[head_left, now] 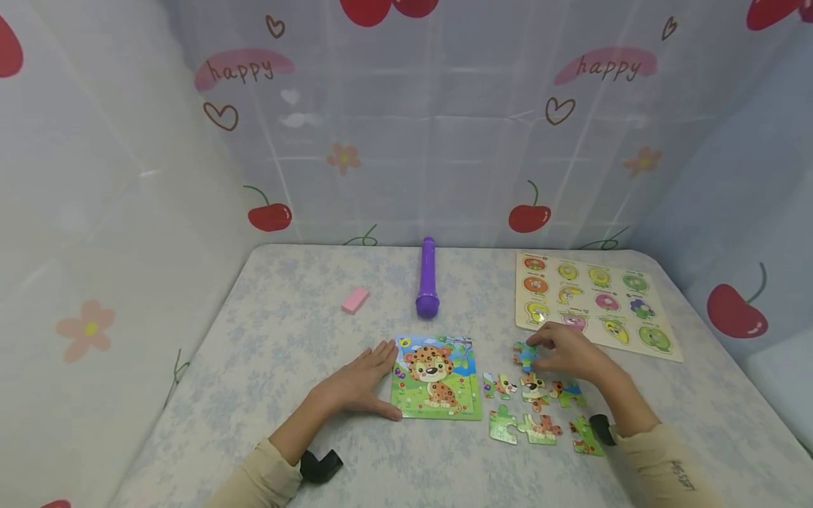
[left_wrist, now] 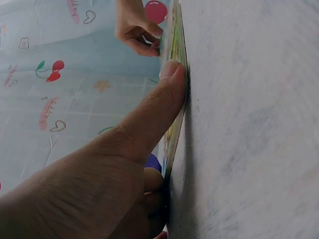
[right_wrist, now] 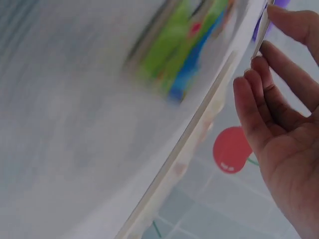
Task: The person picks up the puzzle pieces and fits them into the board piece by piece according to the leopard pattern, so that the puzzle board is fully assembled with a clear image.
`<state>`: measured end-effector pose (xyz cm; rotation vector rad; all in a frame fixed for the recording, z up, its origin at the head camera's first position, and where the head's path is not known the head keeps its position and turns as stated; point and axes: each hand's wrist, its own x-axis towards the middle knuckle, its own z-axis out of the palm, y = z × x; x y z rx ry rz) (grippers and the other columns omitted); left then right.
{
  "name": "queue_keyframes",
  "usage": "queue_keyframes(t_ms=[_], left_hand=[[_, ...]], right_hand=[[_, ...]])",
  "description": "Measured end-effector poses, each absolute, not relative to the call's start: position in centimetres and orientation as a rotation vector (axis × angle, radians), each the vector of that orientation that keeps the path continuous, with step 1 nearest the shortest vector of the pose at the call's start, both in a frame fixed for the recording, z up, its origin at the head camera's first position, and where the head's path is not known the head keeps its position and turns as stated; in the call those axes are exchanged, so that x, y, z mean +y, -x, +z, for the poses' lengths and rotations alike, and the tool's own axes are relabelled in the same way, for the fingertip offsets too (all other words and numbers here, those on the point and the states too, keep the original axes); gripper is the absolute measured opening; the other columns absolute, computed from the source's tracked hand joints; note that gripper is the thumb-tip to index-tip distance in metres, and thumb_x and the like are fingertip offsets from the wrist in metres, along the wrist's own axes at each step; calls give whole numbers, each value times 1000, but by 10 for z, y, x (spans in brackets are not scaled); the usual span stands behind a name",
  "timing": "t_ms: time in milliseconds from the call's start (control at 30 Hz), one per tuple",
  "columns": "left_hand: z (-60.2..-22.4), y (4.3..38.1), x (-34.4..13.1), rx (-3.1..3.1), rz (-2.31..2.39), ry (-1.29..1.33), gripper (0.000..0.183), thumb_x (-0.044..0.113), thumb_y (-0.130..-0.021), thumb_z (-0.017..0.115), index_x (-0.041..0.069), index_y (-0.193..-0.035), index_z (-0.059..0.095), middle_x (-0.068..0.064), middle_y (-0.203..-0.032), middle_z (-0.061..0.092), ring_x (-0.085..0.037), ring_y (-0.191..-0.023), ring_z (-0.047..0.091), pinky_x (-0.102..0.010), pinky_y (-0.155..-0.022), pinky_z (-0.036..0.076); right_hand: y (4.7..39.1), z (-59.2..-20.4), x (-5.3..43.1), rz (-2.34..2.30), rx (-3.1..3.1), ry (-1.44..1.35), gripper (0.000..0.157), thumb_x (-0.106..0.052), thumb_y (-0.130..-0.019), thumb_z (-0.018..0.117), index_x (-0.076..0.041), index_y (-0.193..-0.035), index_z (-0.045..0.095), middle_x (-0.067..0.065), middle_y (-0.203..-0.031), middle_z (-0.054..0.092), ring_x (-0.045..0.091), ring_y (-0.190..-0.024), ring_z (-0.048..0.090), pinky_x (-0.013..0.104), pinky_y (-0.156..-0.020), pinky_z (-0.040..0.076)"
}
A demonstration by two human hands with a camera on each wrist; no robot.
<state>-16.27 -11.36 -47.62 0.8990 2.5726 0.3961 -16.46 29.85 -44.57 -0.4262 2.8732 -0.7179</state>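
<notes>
A leopard picture board (head_left: 438, 384) lies flat in the middle of the table. My left hand (head_left: 358, 381) rests at its left edge, fingers straight, the thumb (left_wrist: 164, 94) touching the board's side. To the right of the board, my right hand (head_left: 565, 351) pinches a blue-green jigsaw piece (head_left: 524, 355) between thumb and fingers; in the right wrist view the piece (right_wrist: 261, 30) shows edge-on. Below that hand lie several loose jigsaw pieces, among them a leopard-face piece (head_left: 532, 384), a green piece (head_left: 502, 425) and a green corner piece (head_left: 586, 435).
Behind the board lies a purple toy microphone (head_left: 428, 275), with a pink block (head_left: 355, 300) to its left. A wooden fruit puzzle board (head_left: 593, 300) sits at the back right. Printed curtains (head_left: 406, 141) enclose the table at the back and sides.
</notes>
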Motion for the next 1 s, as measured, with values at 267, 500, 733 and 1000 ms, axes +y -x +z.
queue_keyframes(t_ms=[267, 500, 733, 1000], left_hand=[[-476, 162, -114, 2572, 409, -914, 119, 67, -74, 71, 3, -156, 14, -11, -165, 7, -26, -153, 6, -45, -126, 13], [-478, 163, -114, 2574, 386, -920, 119, 68, -73, 70, 4, -156, 13, -10, -165, 6, -26, -153, 5, -45, -126, 12], [-478, 164, -115, 2569, 392, -917, 120, 70, -72, 70, 4, -156, 13, -10, -165, 6, -26, -153, 5, -45, -126, 13], [-479, 164, -114, 2572, 395, -914, 120, 71, -73, 69, 5, -156, 13, -9, -165, 6, -24, -154, 5, -44, -126, 13]], right_hand=[[167, -440, 273, -664, 2920, 538, 31, -17, -77, 78, -6, -106, 74, 7, -103, 68, 25, -90, 63, 38, -74, 57], [172, -436, 243, -662, 2888, 578, 33, -20, -76, 81, -6, -105, 74, 5, -100, 67, 23, -89, 64, 36, -74, 57], [175, -434, 215, -659, 2845, 630, 32, -16, -75, 81, -5, -105, 75, 5, -102, 68, 27, -95, 65, 41, -82, 58], [179, -436, 195, -566, 2863, 685, 31, -17, -76, 81, -6, -104, 75, 4, -99, 68, 19, -90, 62, 37, -80, 54]])
